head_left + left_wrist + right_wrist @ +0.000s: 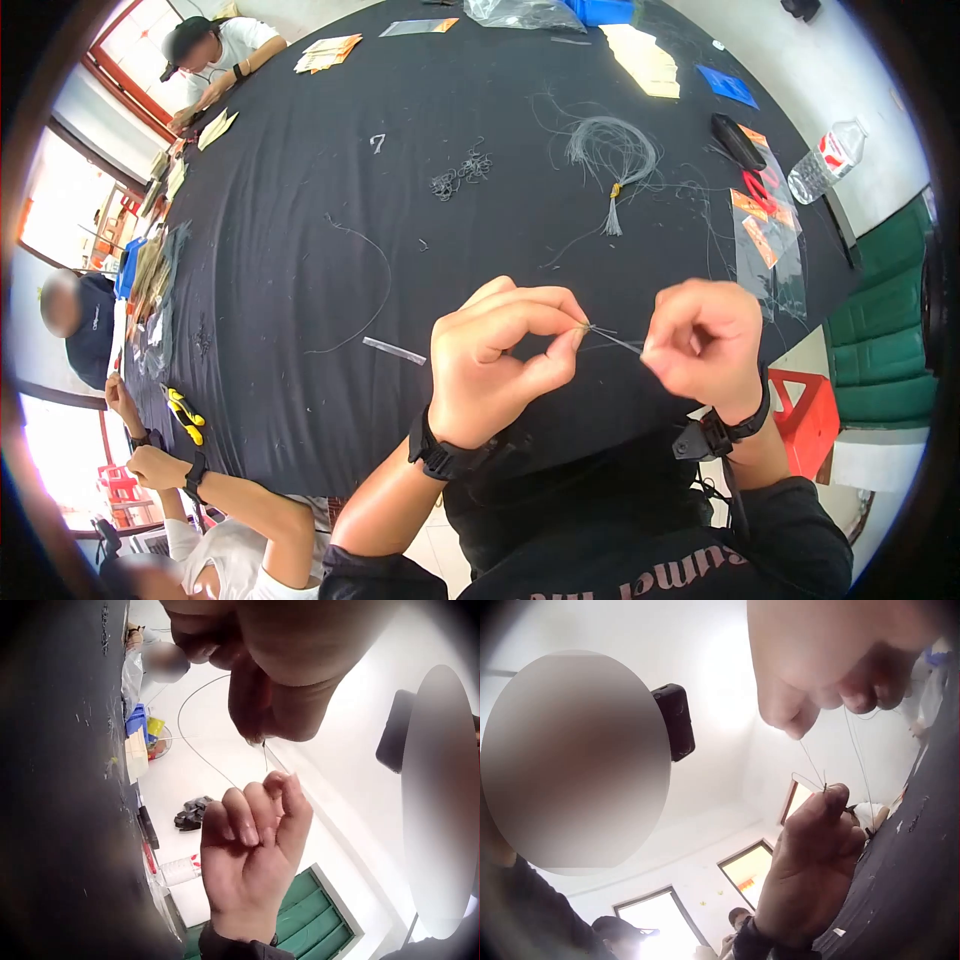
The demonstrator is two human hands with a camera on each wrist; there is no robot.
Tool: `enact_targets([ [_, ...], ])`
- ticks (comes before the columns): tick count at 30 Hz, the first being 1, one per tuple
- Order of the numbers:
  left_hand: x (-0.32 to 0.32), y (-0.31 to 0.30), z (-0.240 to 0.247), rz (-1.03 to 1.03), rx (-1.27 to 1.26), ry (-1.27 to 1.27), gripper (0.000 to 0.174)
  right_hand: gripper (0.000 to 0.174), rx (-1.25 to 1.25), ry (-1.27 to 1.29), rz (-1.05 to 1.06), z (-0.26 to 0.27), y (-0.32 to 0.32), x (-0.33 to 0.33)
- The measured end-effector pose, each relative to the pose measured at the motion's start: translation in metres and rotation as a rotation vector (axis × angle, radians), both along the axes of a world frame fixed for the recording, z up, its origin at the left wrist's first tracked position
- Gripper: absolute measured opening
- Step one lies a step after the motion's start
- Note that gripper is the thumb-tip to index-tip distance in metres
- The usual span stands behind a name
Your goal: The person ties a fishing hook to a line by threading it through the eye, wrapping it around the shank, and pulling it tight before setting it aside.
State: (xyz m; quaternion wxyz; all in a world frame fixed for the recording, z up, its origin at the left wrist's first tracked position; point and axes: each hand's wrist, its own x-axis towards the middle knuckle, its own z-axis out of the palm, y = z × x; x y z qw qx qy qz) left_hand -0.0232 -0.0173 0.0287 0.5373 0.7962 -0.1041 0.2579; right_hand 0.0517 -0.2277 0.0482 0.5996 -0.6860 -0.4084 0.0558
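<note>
My left hand point(500, 350) pinches thin clear fishing line point(622, 343) between thumb and forefinger. A small loop and loose ends stick out past those fingertips; the right wrist view shows a tiny dark piece point(825, 785) there, its kind too small to tell. Just to the right, my right hand point(708, 345) has its fingers curled in and holds the other part of the line, which runs taut across the short gap. A longer strand point(187, 705) curves away from the hands in the left wrist view.
Black cloth point(290, 250) covers the table. Beyond the hands lie a tied bundle of line point(613, 150) and a pile of small dark hooks point(462, 172). Scissors point(758, 192), a bottle point(828, 160) and plastic packets point(770, 265) are right; yellow-handled pliers point(185, 415) left. Other people sit around.
</note>
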Motion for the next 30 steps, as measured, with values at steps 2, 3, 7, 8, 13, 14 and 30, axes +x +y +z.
enact_targets([
  [2, 0.000, 0.000, -0.002, -0.005, -0.072, 0.032, 0.008, 0.010, -0.074, 0.024, 0.005, 0.000, 0.001, -0.001],
  [3, -0.001, 0.000, -0.003, -0.009, -0.110, 0.048, 0.008, 0.010, -0.115, 0.006, -0.010, -0.003, 0.000, 0.000],
  [7, -0.001, 0.003, -0.002, -0.143, -0.115, 0.084, 0.008, 0.010, -0.152, 0.084, -0.158, -0.013, 0.000, 0.006],
  [8, 0.000, 0.002, -0.002, -0.166, -0.095, 0.073, 0.008, 0.010, -0.124, 0.108, -0.204, -0.014, 0.001, 0.007],
  [13, 0.001, 0.001, -0.003, -0.066, 0.007, 0.033, 0.008, 0.011, 0.092, 0.248, -0.171, -0.002, 0.003, -0.001],
  [14, 0.002, 0.002, -0.004, -0.046, 0.007, 0.022, 0.008, 0.011, 0.086, 0.231, -0.115, -0.003, 0.001, -0.001],
  [30, 0.001, 0.004, -0.004, -0.123, -0.008, 0.066, 0.007, 0.010, 0.088, 0.188, -0.226, -0.006, 0.002, 0.003],
])
